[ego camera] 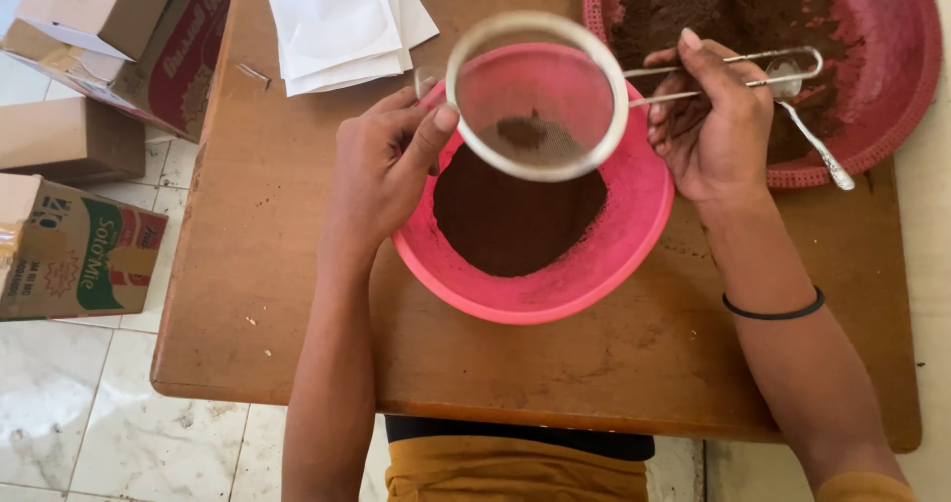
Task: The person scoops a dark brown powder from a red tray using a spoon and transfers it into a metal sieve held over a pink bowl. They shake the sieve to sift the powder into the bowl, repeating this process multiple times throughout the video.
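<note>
**Head view: sieve held over pink bowl**

Head camera looks straight down on both hands at a wooden table [297,294].

Right hand [715,130]: fingers closed around the twin-wire handle of a round metal sieve [537,96], thumb pressed along the top of the wire. The sieve is held level above the far rim of a pink plastic bowl [594,264]. Its fine mesh carries a small clump of dark brown powder near the centre.

Left hand [381,170]: fingers curled, thumb tip touching the sieve's outer rim on the side opposite the handle. Whether the fingers also rest on the bowl's edge cannot be told.

Pink bowl: round, smooth-walled, standing on the table between the forearms. It holds a flat layer of fine, dark brown powder.

Red tray [897,96]: round, with a perforated rim, just beyond the right hand. It holds a coarser heap of the same brown material. A metal spoon [812,135] lies in it, handle over the near rim.

White paper sheets [342,21] lie stacked at the table's far edge. Cardboard boxes [69,244] stand on the pale tiled floor beside the table.
</note>
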